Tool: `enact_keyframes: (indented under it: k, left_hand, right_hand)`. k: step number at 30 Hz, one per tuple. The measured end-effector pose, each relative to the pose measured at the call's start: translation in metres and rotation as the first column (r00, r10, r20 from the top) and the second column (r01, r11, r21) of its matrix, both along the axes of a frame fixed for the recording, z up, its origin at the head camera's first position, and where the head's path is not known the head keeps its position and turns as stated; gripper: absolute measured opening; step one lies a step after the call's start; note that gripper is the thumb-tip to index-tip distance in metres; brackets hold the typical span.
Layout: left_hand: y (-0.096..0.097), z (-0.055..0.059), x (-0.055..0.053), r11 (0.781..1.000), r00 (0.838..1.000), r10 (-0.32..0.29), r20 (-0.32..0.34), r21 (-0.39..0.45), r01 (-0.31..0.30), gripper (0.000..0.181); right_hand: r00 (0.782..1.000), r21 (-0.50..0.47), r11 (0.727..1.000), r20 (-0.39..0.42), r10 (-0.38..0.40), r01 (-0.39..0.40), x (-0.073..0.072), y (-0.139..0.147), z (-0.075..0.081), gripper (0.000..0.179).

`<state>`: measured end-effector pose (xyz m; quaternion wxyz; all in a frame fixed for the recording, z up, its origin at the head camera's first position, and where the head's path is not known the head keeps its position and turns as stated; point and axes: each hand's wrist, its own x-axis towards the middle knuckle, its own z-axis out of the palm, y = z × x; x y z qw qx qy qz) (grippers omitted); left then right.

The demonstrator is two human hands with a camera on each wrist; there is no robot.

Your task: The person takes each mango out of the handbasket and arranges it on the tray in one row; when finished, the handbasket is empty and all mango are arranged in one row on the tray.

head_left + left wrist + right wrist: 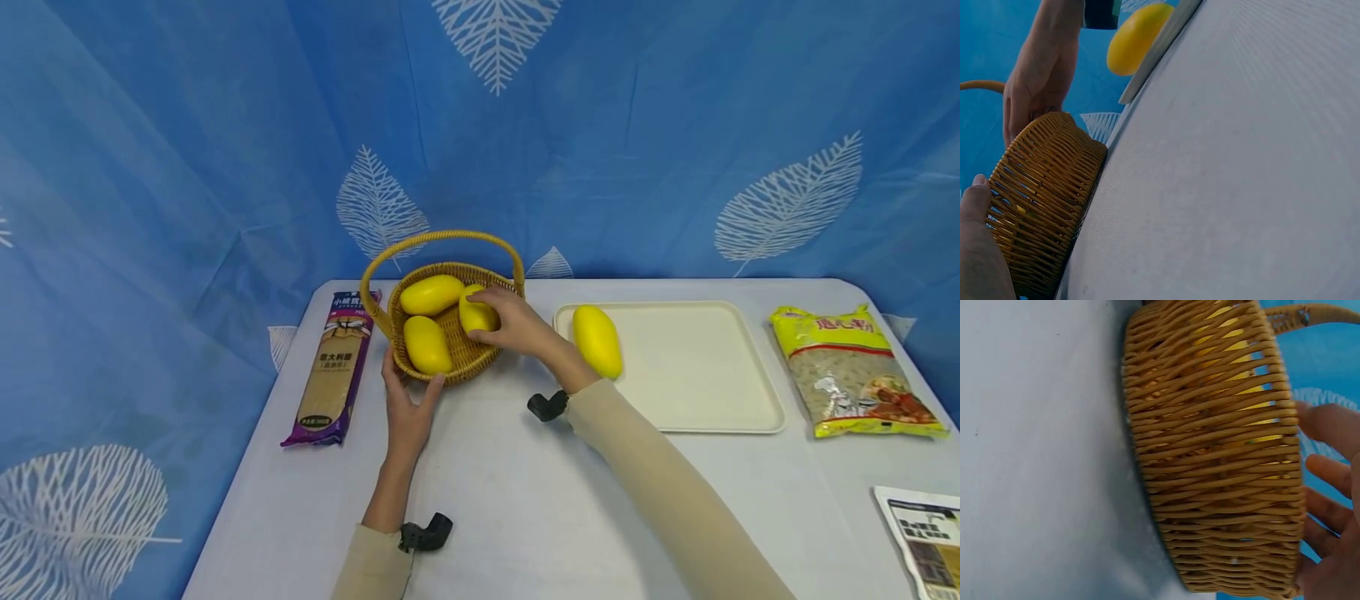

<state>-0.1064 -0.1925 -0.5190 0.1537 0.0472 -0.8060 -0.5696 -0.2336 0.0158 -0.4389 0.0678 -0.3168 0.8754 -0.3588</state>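
A wicker basket with an arched handle stands near the back of the table. Two yellow mangoes lie in its left half. My right hand reaches over the right side of the rim and grips a third mango between thumb and fingers, inside the basket. At the front left, my left hand holds the basket's side, thumb on the front rim and fingers along the left wall. The left wrist view shows that thumb at the rim. Another mango lies on the tray's left edge.
A cream tray lies right of the basket. Left of the basket is a purple pack of noodles. A yellow-edged bag lies at the right, with a white packet at the near right corner. A blue curtain hangs behind.
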Motion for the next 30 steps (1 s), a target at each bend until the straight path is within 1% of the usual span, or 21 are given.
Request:
enact_keyframes:
  k: [3, 7, 14, 17, 18, 23, 25, 30]
  left_hand:
    - [0.0, 0.0, 0.0, 1.0, 1.0, 0.005, -0.011, -0.007, -0.005, 0.09]
    - [0.001, 0.001, 0.001, 1.0, 1.0, 0.017, -0.012, -0.015, -0.018, 0.089]
    - [0.001, 0.002, 0.002, 1.0, 1.0, 0.018, 0.018, -0.008, -0.018, 0.089]
    - [0.002, 0.005, 0.002, 1.0, 0.999, 0.012, 0.034, -0.001, -0.012, 0.09]
    - [0.002, 0.007, 0.003, 1.0, 0.999, 0.011, 0.038, 0.001, -0.012, 0.09]
    - [0.01, 0.031, 0.011, 1.0, 0.999, -0.004, 0.033, -0.001, 0.004, 0.088]
    - [0.012, 0.039, 0.014, 1.0, 1.0, -0.01, 0.027, -0.002, 0.01, 0.087]
    - [0.013, 0.043, 0.015, 1.0, 1.0, -0.015, 0.026, -0.004, 0.015, 0.086]
  right_hand:
    - [1.0, 0.021, 1.0, -0.012, -0.004, 0.004, -0.002, -0.003, -0.004, 0.057]
    - [1.0, 0.061, 0.998, -0.018, -0.011, 0.012, -0.004, -0.007, -0.005, 0.058]
    - [0.999, 0.121, 0.992, -0.031, -0.02, 0.023, -0.006, -0.009, -0.004, 0.063]
    - [0.999, 0.162, 0.987, -0.037, -0.011, 0.017, -0.007, -0.011, -0.003, 0.064]
    - [0.999, 0.173, 0.985, -0.037, -0.007, 0.013, -0.007, -0.011, -0.003, 0.065]
    - [1.0, 0.206, 0.979, -0.03, 0.006, 0.001, -0.009, -0.014, -0.001, 0.065]
    - [1.0, 0.215, 0.977, -0.029, 0.006, 0.0, -0.01, -0.014, 0.0, 0.065]
    - [0.999, 0.23, 0.973, -0.036, 0.016, -0.007, -0.012, -0.015, -0.001, 0.064]
